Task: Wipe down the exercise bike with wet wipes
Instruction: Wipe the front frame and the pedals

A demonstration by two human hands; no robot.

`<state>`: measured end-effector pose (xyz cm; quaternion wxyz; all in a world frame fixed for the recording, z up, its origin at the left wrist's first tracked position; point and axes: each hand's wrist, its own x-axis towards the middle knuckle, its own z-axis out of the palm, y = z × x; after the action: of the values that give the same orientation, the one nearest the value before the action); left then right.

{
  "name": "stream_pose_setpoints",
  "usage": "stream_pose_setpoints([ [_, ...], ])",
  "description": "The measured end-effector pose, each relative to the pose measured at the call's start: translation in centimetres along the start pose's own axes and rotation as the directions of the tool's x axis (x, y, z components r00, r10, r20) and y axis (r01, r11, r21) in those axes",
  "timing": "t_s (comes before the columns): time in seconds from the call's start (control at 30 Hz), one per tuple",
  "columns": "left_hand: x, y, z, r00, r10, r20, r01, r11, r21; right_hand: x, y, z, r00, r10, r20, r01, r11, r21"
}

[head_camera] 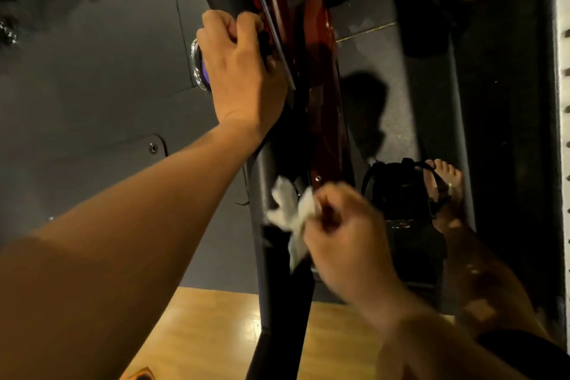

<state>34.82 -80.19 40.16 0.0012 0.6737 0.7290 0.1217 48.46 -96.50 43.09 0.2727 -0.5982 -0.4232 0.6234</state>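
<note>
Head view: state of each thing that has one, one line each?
left hand: fingers curled, grips a black part on the exercise bike
right hand: pinches the wet wipe, motion-blurred
wet wipe: crumpled, at the bike's grey frame tube; contact unclear
exercise bike: standing, held by the left hand
foot: in a sandal, beside the pedal

Single head-worn view, facing steeply down, seemingly close above exercise bike [322,120]

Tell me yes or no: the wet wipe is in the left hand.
No. The right hand pinches the white wet wipe, while the left hand grips the exercise bike higher up.
</note>
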Motion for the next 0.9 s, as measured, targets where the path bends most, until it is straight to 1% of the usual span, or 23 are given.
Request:
stream_pose_setpoints([
  [0.03,0.1,0.1,-0.1,1.0,-0.003,0.02,0.002,1.0,0.014,3.6,-0.4,-0.6,0.989,-0.094,-0.112,0.09,0.995,-0.044],
  [0.07,0.1,0.2,-0.1,0.999,-0.003,0.045,0.001,0.999,0.035,7.4,-1.3,-1.4,0.98,-0.14,-0.144,0.125,0.986,-0.11],
  [0.1,0.0,0.2,-0.1,0.997,-0.005,0.072,0.0,0.998,0.064,11.2,-1.7,-2.0,0.978,-0.158,-0.133,0.137,0.979,-0.153],
  [0.13,0.0,0.3,-0.1,0.996,-0.01,0.089,0.002,0.995,0.096,14.6,-1.0,-2.3,0.99,-0.114,-0.08,0.093,0.969,-0.228],
  [0.17,0.1,0.3,0.0,0.995,-0.011,0.099,-0.003,0.991,0.137,17.8,1.0,-2.3,1.0,-0.026,-0.016,0.021,0.959,-0.281],
  [0.2,0.2,0.3,0.1,0.994,0.0,0.106,-0.02,0.982,0.185,20.0,2.9,-2.2,0.994,0.096,0.058,-0.072,0.944,-0.323],
  [0.23,0.3,0.3,0.1,0.993,0.034,0.113,-0.06,0.968,0.242,21.3,5.0,-1.6,0.977,0.162,0.141,-0.112,0.944,-0.311],
  [0.27,0.4,0.3,0.3,0.988,0.092,0.123,-0.126,0.946,0.3,21.8,6.2,-0.9,0.967,0.178,0.183,-0.123,0.953,-0.277],
  [0.3,0.4,0.2,0.3,0.976,0.157,0.15,-0.2,0.916,0.347,22.2,6.8,-0.2,0.97,0.152,0.187,-0.107,0.967,-0.23],
  [0.33,0.3,0.1,0.4,0.961,0.201,0.191,-0.261,0.89,0.375,22.9,7.3,0.4,0.976,0.12,0.184,-0.076,0.97,-0.229],
  [0.4,0.2,0.4,0.5,0.933,0.233,0.275,-0.329,0.864,0.382,24.9,7.4,0.7,0.987,0.076,0.142,-0.031,0.956,-0.291],
  [0.43,0.3,0.8,0.4,0.913,0.251,0.322,-0.369,0.845,0.387,25.7,7.2,0.8,0.992,0.046,0.117,-0.008,0.951,-0.309],
  [0.47,0.3,1.1,0.3,0.879,0.276,0.389,-0.434,0.803,0.409,26.7,7.5,0.9,0.993,0.032,0.112,0.004,0.952,-0.305],
  [0.5,0.4,1.2,0.3,0.823,0.297,0.484,-0.522,0.733,0.437,27.7,8.0,1.0,0.994,0.012,0.113,0.021,0.957,-0.288],
  [0.53,0.6,1.5,0.5,0.751,0.294,0.592,-0.614,0.641,0.46,28.2,8.4,1.1,0.996,0.006,0.084,0.018,0.959,-0.282],
  [0.57,0.8,1.8,0.9,0.686,0.261,0.679,-0.686,0.546,0.482,28.5,9.0,1.2,0.998,0.006,0.064,0.012,0.963,-0.271],
  [0.6,1.1,2.1,1.7,0.65,0.208,0.731,-0.724,0.46,0.513,28.5,9.3,1.0,0.998,-0.03,0.056,0.045,0.959,-0.279],
  [0.67,1.4,2.8,3.9,0.664,0.059,0.746,-0.716,0.336,0.611,28.6,10.2,0.7,0.996,-0.079,0.04,0.087,0.945,-0.314],
  [0.7,1.5,3.2,5.1,0.679,-0.029,0.734,-0.692,0.31,0.653,28.3,10.6,0.4,0.991,-0.129,0.038,0.134,0.923,-0.36],
  [0.77,1.7,3.8,7.3,0.702,-0.172,0.691,-0.629,0.305,0.715,27.6,11.6,-0.2,0.984,-0.173,0.042,0.176,0.914,-0.365],
  [0.8,1.7,3.9,8.1,0.714,-0.214,0.667,-0.602,0.298,0.741,27.6,11.9,-0.6,0.988,-0.15,0.021,0.147,0.914,-0.378],
  [0.87,1.7,3.9,9.0,0.736,-0.236,0.635,-0.576,0.276,0.77,28.7,13.1,-0.7,0.992,-0.121,-0.04,0.097,0.924,-0.369],
  [0.9,1.6,3.7,9.2,0.741,-0.226,0.633,-0.576,0.272,0.771,29.9,13.1,-0.5,0.989,-0.138,-0.06,0.106,0.922,-0.373],
])
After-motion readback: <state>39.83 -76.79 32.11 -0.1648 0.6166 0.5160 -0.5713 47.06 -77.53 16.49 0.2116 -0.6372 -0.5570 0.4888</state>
